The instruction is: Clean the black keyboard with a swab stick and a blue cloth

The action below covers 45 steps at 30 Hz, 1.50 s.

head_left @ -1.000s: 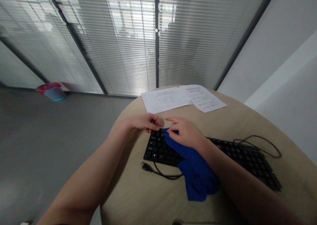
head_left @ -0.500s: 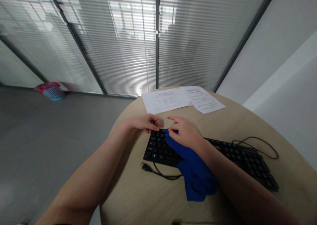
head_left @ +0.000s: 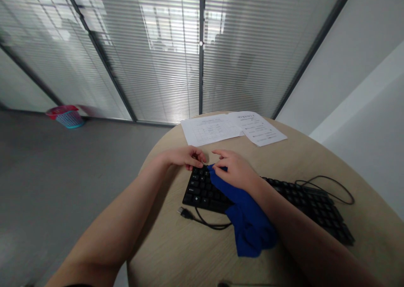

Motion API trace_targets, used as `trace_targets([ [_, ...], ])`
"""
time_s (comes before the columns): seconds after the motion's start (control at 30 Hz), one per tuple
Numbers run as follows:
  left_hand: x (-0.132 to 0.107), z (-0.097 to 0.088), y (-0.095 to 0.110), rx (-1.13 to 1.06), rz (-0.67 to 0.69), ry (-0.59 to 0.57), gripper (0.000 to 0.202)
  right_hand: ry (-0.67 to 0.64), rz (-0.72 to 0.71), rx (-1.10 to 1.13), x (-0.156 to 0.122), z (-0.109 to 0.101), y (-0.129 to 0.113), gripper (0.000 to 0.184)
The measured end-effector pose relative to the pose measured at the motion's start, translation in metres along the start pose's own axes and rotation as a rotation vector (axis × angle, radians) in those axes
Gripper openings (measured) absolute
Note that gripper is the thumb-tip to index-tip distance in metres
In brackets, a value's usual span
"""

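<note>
A black keyboard [head_left: 202,190] lies on the wooden table, its middle hidden under my right forearm and a blue cloth. My left hand [head_left: 191,157] rests at the keyboard's far left corner, fingers curled round its edge and thumb along the top. The blue cloth [head_left: 249,219] drapes across the keys and hangs past the near edge. In my right hand [head_left: 235,168] a corner of that cloth is pinched between thumb and fingers, against the top row of keys; the index finger points out to the left.
Printed paper sheets [head_left: 214,128] lie at the table's far side. A cable with a USB plug [head_left: 186,213] sits before the keyboard, and another black cable [head_left: 342,186] loops at right. A blue and red basket [head_left: 70,118] stands on the floor by the blinds.
My right hand has shifted very slightly left with the cloth corner. My left hand stays on the keyboard's corner, and the view has tilted a little.
</note>
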<state>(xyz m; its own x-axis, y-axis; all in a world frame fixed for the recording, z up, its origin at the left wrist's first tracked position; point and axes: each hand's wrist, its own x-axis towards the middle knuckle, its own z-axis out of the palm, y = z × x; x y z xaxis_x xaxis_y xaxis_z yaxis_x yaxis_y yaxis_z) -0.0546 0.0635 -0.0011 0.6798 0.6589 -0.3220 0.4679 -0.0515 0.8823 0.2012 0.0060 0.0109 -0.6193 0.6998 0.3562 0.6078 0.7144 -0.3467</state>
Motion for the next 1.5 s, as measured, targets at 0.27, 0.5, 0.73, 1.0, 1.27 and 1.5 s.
trace_targets([
  [0.27, 0.0, 0.0, -0.004, -0.034, 0.038, 0.005, 0.038, 0.036, 0.044, -0.028, 0.0, 0.003, -0.001, 0.019],
  [0.5, 0.001, 0.0, -0.005, -0.041, 0.031, 0.006, 0.037, -0.15, -0.023, -0.148, -0.003, -0.021, -0.001, 0.02],
  [0.73, 0.002, 0.0, -0.005, -0.037, 0.027, 0.005, 0.037, -0.282, -0.052, -0.124, -0.011, -0.038, 0.004, 0.027],
  [1.0, 0.002, 0.0, -0.006, -0.029, 0.031, 0.007, 0.037, -0.248, -0.052, -0.122, -0.01, -0.03, 0.008, 0.027],
  [1.27, 0.002, -0.001, -0.006, -0.02, 0.013, 0.004, 0.04, -0.248, -0.081, -0.128, -0.01, -0.033, 0.0, 0.024],
  [1.5, -0.001, 0.0, -0.003, -0.027, 0.012, 0.019, 0.04, -0.241, 0.006, -0.233, -0.006, -0.024, 0.006, 0.026],
])
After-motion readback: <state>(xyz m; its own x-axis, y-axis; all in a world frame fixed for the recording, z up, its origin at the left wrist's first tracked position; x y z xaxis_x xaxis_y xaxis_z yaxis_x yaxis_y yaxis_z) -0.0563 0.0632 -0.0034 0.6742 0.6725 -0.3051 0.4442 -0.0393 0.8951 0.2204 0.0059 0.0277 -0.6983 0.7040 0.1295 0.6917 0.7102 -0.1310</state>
